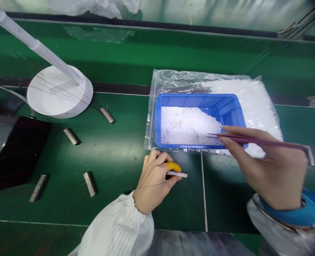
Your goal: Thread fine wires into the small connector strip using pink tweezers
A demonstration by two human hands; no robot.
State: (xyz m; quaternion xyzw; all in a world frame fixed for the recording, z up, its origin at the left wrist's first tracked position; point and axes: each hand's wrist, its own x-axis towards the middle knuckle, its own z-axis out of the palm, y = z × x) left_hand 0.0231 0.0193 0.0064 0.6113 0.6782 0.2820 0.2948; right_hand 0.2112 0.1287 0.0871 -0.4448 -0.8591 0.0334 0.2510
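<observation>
My left hand [157, 177] pinches a small rectangular block with rows of dark pins [183, 174] just above the green bench. A yellow finger cot [173, 166] covers one of its fingertips. Between the fingers of my right hand [269, 160] is a pair of purple tweezers [253, 139], its tips over the blue bin [200, 146]. Tiny white beads [185, 122] fill much of that bin. Whether the tips grip a bead is too small to tell. Beneath the bin lies a clear zip bag [261, 103] filled with more white pieces.
Several similar pinned blocks [90, 184] lie spread over the left of the green bench [120, 199]. At the back left stands a round white tub [74, 113] with fine wires, under a white pipe [34, 44]. A dark box [16, 153] occupies the left edge.
</observation>
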